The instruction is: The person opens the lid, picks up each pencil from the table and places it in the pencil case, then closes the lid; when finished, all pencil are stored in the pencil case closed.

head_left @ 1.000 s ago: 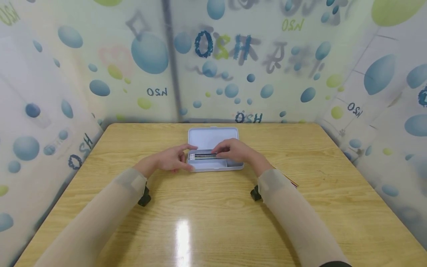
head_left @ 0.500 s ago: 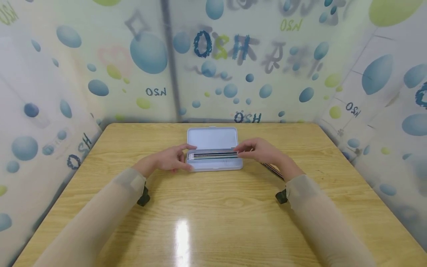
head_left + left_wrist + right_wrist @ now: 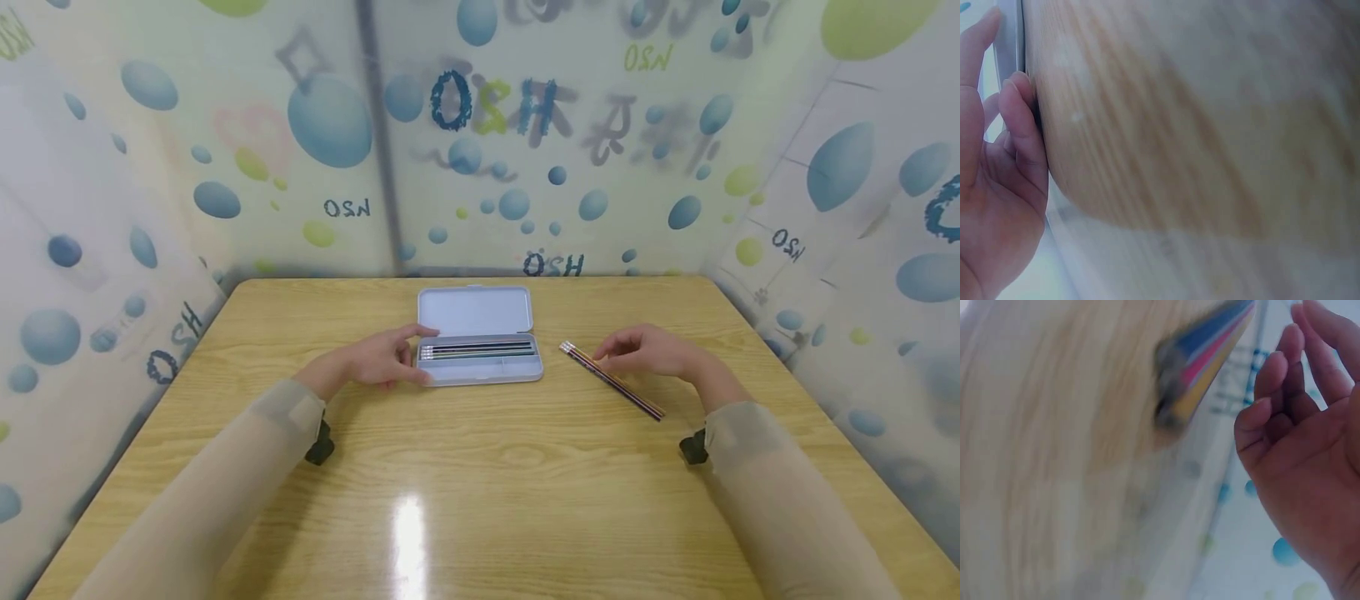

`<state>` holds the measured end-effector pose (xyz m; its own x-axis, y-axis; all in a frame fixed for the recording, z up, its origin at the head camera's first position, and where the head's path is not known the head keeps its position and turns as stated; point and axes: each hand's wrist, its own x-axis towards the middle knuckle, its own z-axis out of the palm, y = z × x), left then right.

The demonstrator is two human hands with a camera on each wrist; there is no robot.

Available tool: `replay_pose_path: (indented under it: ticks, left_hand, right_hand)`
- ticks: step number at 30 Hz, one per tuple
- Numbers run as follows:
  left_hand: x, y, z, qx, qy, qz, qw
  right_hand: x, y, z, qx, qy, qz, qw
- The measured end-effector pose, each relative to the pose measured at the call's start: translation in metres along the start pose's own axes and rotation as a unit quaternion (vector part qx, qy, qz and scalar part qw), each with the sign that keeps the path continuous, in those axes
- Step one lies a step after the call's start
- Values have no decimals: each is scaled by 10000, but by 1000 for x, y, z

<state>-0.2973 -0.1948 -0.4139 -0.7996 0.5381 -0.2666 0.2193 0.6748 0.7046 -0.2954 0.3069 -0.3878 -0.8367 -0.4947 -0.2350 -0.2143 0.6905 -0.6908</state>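
My left hand (image 3: pixel 378 357) gripped the case (image 3: pixel 475 310) near centre frame, presumably steadying it; right hand (image 3: pixel 654 352), loose-fingered, empty, was beside pencils (image 3: pixel 613 382) right of centre.

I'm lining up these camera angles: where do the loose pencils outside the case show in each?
Head: loose pencils right of centre, by the right hand.
Left wrist: not in it.
Right wrist: loose pencils at upper centre, blurred.
Shared landmark: the table, in all three.
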Motion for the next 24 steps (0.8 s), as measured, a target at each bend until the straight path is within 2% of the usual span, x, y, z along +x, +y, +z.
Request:
replay_pose_path:
  ticks: [5,15,24]
  left_hand:
    - [0,-1,0,18,-2,16,10000]
    - [1,1,0,54,3,41,10000]
    - [2,-2,0,47,16,18,10000]
  right_hand:
    - [-4,13,-6,-75,-109,99,9999]
    - [-1,25,-6,76,-396,416,9983]
    - [1,28,-4,100,-328,318,9989]
